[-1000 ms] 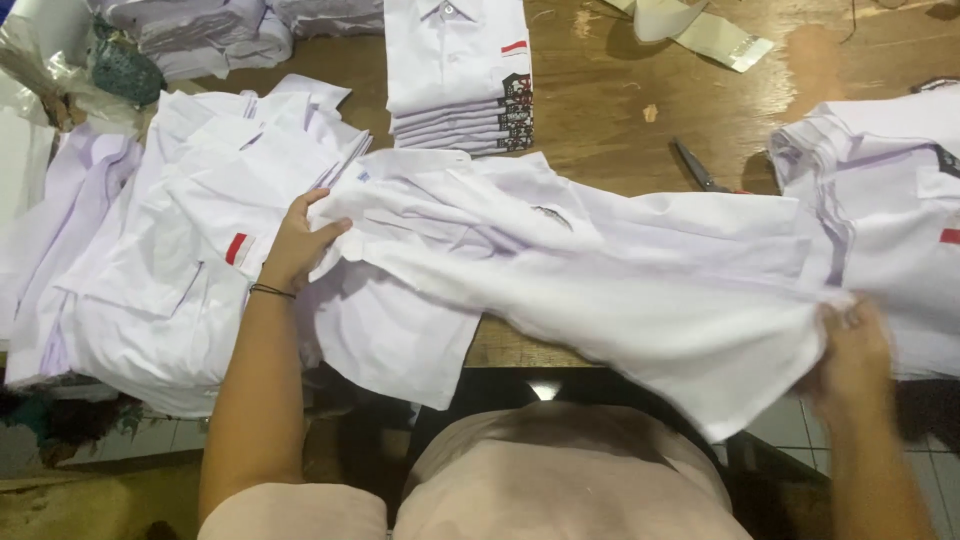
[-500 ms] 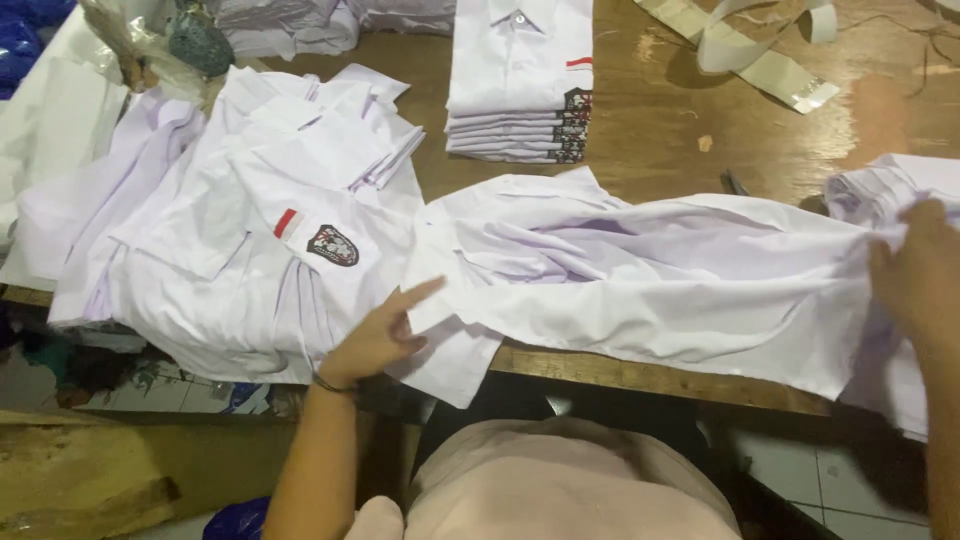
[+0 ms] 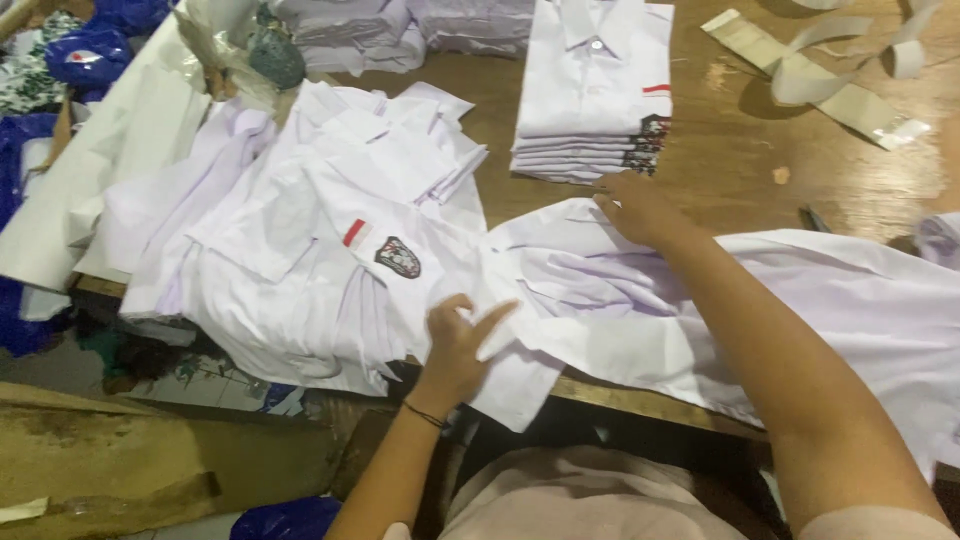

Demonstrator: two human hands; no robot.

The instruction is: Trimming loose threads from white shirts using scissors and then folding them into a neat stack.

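Both hands lie open on the spread shirt [image 3: 760, 300]: left hand [image 3: 455, 340] near edge, right hand [image 3: 635, 208] by the folded stack [image 3: 595, 90]; best smoothed flat.

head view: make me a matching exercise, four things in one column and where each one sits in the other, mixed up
Things:
1. left hand
2. right hand
3. folded shirt stack
4. paper strips

Places:
A. far right part of the wooden table
B. far side of the table, just beyond the right hand
C. on the near hem of the spread white shirt, at the table edge
D. flat on the far edge of the spread white shirt

Pairs: 1-C, 2-D, 3-B, 4-A
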